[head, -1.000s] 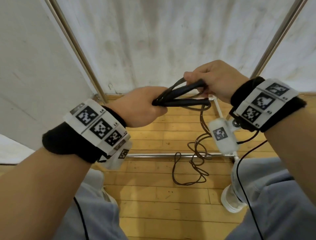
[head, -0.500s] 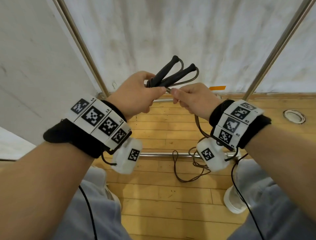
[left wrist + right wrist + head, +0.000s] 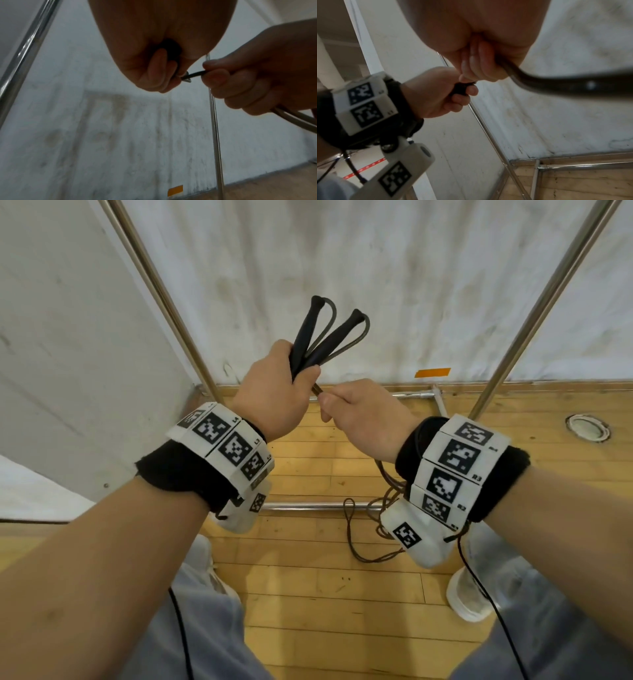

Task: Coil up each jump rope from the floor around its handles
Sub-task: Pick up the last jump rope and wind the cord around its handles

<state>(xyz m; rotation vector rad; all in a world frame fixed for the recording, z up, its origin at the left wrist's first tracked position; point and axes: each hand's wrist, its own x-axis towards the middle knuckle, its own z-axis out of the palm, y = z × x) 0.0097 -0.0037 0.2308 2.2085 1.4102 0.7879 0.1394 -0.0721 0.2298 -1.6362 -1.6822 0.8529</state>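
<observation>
The light wooden plank floor [image 3: 308, 594] carries loose loops of thin dark brown jump-rope cord [image 3: 363, 542], a silver metal frame bar [image 3: 308, 506] and white shoes [image 3: 466, 601].

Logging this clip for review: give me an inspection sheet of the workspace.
Surface: wood floor, bare where visible.
Job's things: two black handles upright, splayed; rope trailing in loops to the floor.
Clutter: orange tape on the wall; round floor fitting.
Grippers: left hand grips both handles; right hand grips the rope just below them.
Cables: black wrist-camera leads.
Surroundings: white walls, metal frame.
</observation>
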